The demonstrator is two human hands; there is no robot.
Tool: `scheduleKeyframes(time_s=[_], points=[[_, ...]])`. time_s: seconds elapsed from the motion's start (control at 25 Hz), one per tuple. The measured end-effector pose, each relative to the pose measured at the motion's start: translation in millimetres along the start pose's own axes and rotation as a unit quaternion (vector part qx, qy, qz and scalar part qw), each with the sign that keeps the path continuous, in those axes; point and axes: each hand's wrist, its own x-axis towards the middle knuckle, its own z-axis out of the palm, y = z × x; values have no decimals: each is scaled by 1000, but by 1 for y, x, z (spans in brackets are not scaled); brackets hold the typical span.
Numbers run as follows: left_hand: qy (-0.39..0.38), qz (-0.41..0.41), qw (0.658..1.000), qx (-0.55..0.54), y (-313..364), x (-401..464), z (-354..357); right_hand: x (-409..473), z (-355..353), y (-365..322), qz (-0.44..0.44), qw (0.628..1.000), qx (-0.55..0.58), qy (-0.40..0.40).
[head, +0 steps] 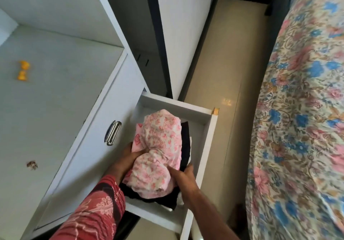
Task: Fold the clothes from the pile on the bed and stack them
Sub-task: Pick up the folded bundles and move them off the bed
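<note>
A bundle of pink-and-white patterned clothes [160, 146] lies on top of dark folded clothes [186, 146] inside an open white drawer [208, 139] of the wardrobe. My left hand [128, 160] grips the bundle's left side, with its fingers tucked into the fabric. At the bundle's right edge my right hand [183, 178] holds the stack, with its fingers curled around the pink cloth and the dark clothes beneath. Both hands are inside the drawer.
An upper closed drawer with a metal handle [113, 132] sits to the left. The wardrobe shelf [46, 72] holds small orange bits. A bed with a floral sheet [301, 128] runs along the right, with a narrow strip of tiled floor [223, 72] between.
</note>
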Motion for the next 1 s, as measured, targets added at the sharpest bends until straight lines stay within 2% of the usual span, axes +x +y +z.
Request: scheduleKeyframes(time_s=[0.16,0.28,0.4,0.44,0.52,0.76,0.84,1.0], points=[[19,19,999,32,1,28,16,34,2,4,8,999,-47,10],[6,-9,994,109,-20,37,32,39,8,-7,-24,961,-271,49],[72,-26,964,253,-35,34,45,43,17,-32,-149,865,-479,15],[94,-28,947,305,-31,27,52,44,20,-41,-163,827,-538,-2],[137,-17,933,332,-29,17,67,47,24,-52,-163,765,-623,-17],[288,79,888,351,-26,-8,99,65,26,-69,-240,645,-726,-16],[345,74,875,332,-32,-12,111,76,21,-76,-299,575,-760,-55],[441,56,842,304,-40,-6,145,94,6,-99,-365,469,-788,-162]])
